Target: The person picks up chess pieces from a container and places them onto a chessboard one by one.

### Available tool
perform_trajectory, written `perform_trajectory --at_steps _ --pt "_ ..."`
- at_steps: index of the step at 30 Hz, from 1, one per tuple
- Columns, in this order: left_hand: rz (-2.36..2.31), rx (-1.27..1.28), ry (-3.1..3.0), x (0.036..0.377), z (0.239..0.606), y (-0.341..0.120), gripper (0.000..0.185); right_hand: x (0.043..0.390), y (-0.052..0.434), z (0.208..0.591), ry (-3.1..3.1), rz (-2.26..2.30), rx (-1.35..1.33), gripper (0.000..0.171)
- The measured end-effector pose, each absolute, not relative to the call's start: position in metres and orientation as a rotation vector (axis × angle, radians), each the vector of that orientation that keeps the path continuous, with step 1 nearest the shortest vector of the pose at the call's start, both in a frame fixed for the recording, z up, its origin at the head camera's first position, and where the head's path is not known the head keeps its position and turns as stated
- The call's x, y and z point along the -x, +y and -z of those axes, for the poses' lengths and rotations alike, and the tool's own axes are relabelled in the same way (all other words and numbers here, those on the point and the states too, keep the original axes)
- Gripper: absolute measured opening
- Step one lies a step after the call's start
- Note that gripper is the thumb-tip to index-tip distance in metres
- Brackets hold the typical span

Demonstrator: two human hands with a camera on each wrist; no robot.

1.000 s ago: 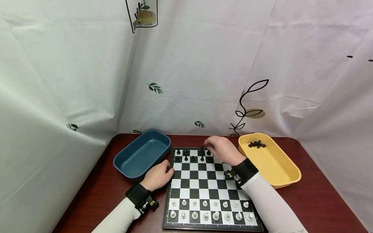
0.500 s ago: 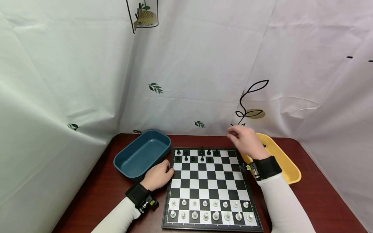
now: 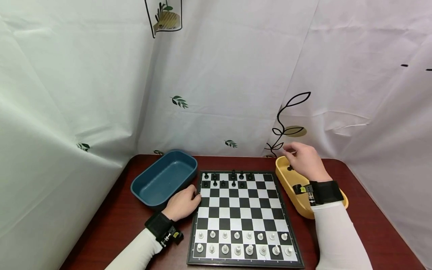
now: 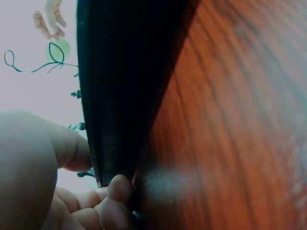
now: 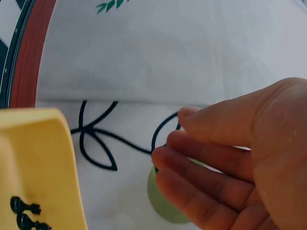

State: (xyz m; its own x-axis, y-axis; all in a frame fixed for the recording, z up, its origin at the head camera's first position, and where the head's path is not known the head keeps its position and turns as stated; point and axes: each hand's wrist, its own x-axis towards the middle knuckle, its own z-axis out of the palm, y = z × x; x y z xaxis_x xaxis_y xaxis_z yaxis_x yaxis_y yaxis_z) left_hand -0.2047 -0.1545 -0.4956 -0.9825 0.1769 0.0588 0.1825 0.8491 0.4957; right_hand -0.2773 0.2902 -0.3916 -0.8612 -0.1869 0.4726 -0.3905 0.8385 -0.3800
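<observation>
The black-and-white chessboard [image 3: 241, 203] lies flat on the table. My left hand [image 3: 183, 203] grips its left edge; in the left wrist view the thumb [image 4: 74, 149] is on the top side and the fingertips [image 4: 120, 189] are at the side. Over the far end of the yellow tray [image 3: 293, 191] hovers my right hand [image 3: 308, 159], fingers loosely bent and nothing between them. Black chess pieces [image 5: 25, 206] lie in that tray, partly hidden by the hand in the head view. Several black pieces [image 3: 223, 183] stand on the two far rows, left and middle.
White chess pieces [image 3: 249, 249] fill the two near rows of the board. A dark blue tray [image 3: 168, 176] stands left of the board's far corner. Behind the reddish-brown table [image 3: 108, 225] hangs a white printed cloth [image 3: 222, 75].
My right hand has left a black piece on the board's far row and moved right, over the yellow tray. The left hand stays at the board's edge.
</observation>
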Motion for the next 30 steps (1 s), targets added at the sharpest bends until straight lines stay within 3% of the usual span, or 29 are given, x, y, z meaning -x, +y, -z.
perform_trajectory --at_steps 30 --pt "0.826 0.284 -3.015 0.204 0.495 -0.155 0.018 0.299 0.327 0.427 -2.928 -0.655 -0.447 0.019"
